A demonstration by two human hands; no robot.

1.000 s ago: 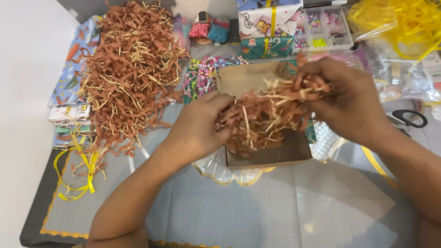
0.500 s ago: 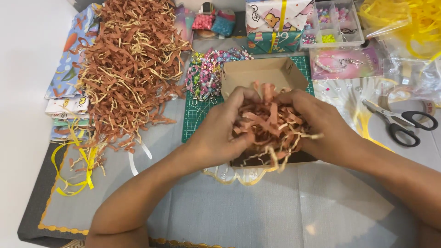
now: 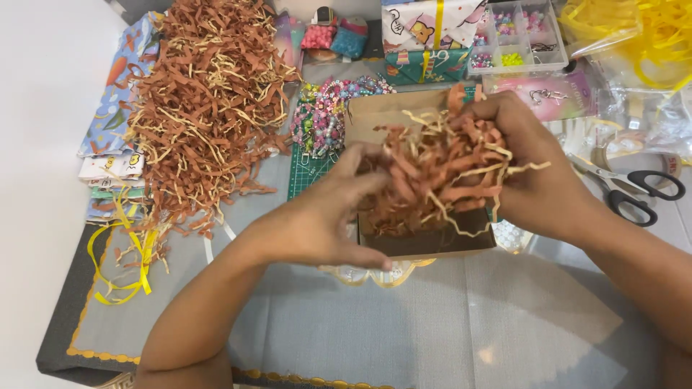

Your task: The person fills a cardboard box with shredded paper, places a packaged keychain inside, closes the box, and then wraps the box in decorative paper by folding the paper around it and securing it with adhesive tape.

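Grey cloth (image 3: 404, 324) near the person lies open; paper-shred heap (image 3: 209, 94) and scissors (image 3: 634, 191) crowd the sides.

Both hands worked a clump of brown shredded paper (image 3: 440, 173) over an open cardboard box (image 3: 425, 241); the left hand (image 3: 321, 220) gripped the near edge, the right hand (image 3: 537, 173) clutched the shreds from the far side. A large heap of the same shreds (image 3: 209, 101) lay to the left, black-handled scissors (image 3: 634, 191) to the right on the tabletop (image 3: 432, 331)
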